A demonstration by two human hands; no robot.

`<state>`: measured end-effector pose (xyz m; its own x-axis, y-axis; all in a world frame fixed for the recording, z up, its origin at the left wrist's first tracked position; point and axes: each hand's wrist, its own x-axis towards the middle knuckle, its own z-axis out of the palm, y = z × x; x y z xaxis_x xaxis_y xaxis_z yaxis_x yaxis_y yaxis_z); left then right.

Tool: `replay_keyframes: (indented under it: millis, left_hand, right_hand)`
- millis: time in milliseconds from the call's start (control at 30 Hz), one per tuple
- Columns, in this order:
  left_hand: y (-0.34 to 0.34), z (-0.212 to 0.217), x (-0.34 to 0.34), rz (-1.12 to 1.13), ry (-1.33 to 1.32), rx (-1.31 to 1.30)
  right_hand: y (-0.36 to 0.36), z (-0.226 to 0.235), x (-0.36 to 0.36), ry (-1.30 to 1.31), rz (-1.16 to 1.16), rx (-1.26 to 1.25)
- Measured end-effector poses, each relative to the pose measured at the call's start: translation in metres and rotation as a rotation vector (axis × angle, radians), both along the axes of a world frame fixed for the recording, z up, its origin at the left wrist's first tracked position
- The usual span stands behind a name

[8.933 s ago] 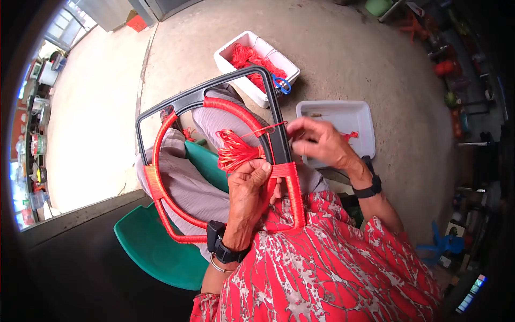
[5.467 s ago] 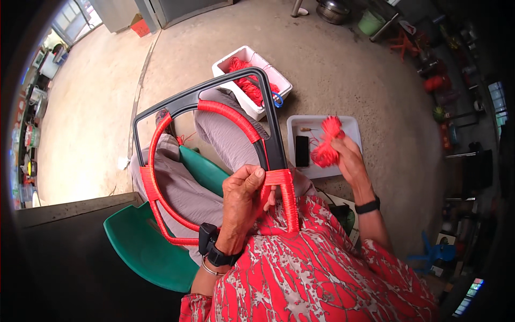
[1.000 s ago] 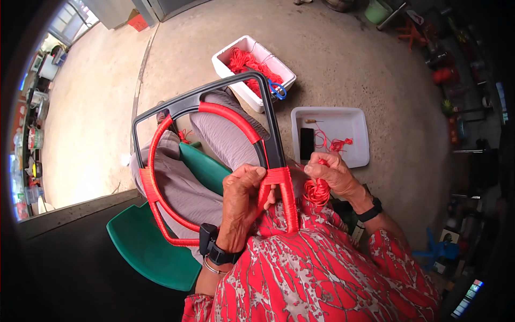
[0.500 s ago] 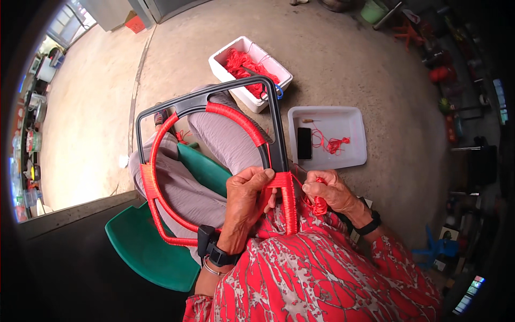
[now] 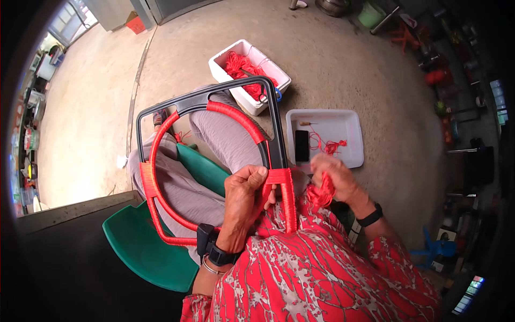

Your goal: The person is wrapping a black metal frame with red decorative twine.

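A black frame (image 5: 204, 96) with a ring inside it rests across my lap, partly wound in red cord (image 5: 236, 119). My left hand (image 5: 242, 194) is closed on the ring's right side, thumb on top beside the wound crosspiece (image 5: 279, 176). Its other fingers are partly hidden under the frame. My right hand (image 5: 337, 181), a little blurred, is closed round a bundle of red cord (image 5: 321, 193) to the right of the frame. Bare black plastic shows along the frame's far edge and upper right side.
A white foam box (image 5: 257, 107) on the floor holds tangled red cord and scissors (image 5: 263, 98). Right of it, a white tray (image 5: 351, 155) contains a phone (image 5: 302, 146), a small awl-like tool (image 5: 305, 123) and loose cord. A green chair (image 5: 145, 252) is beneath me.
My right hand has moved right, away from the frame, with the cord bundle in it. My left hand keeps its place on the frame.
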<state>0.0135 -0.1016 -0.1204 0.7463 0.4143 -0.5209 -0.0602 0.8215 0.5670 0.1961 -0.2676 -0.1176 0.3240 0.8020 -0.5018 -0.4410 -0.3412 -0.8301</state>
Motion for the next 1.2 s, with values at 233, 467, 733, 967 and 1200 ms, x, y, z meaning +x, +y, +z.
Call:
replay_keyframes:
  millis: [233, 467, 733, 967, 1200]
  left_hand:
    - [-0.002, 0.007, 0.003, 0.024, 0.000, 0.027]
    - [-0.006, -0.005, 0.004, 0.104, 0.001, 0.076]
    - [-0.001, -0.011, -0.002, 0.103, -0.077, 0.111]
    - [-0.001, 0.007, 0.005, 0.074, 0.043, 0.096]
    - [-0.004, 0.017, 0.001, 0.089, -0.028, 0.126]
  right_hand:
    - [0.029, 0.033, 0.061, -0.539, -0.253, 0.153]
    - [0.140, 0.073, -0.049, -1.068, 0.348, 0.364]
    - [0.132, 0.055, -0.046, -1.528, 0.572, 0.454]
    - [0.126, 0.057, -0.034, -1.587, 0.704, 0.320]
    - [0.150, 0.075, -0.032, -1.647, 0.493, 0.560]
